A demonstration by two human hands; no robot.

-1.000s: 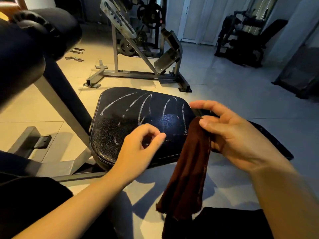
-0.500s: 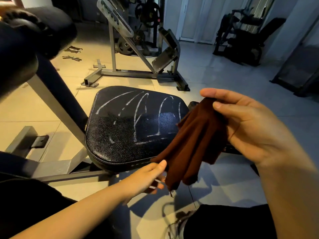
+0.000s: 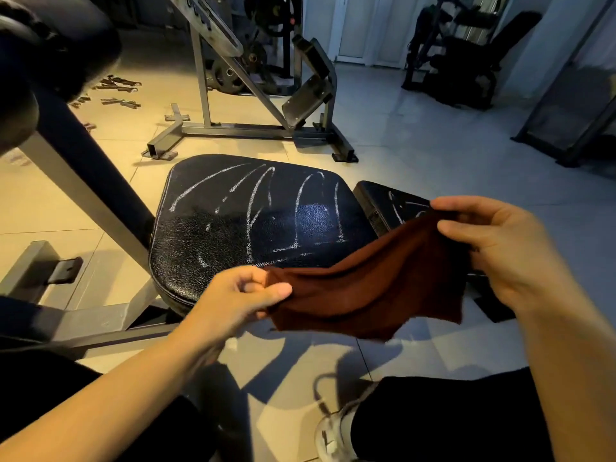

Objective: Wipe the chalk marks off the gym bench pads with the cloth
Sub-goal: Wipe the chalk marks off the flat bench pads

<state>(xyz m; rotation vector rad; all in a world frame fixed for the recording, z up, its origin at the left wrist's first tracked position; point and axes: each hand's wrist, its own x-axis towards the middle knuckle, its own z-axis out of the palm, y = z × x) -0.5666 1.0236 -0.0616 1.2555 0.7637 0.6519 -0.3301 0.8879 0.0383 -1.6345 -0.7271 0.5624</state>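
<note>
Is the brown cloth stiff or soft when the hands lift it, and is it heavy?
Probably floppy: the brown cloth sags and folds between the left hand and the right hand. It seems light, since only pinching fingertips hold it. It would likely drape over the seat pad.

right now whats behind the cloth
The brown cloth hides the seat pad's near right corner and most of the second pad; chalk marks show above it.

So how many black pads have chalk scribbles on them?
2. The big seat pad sits in the middle, ahead of the left hand. A smaller pad lies right of it, partly hidden behind the cloth.
</note>
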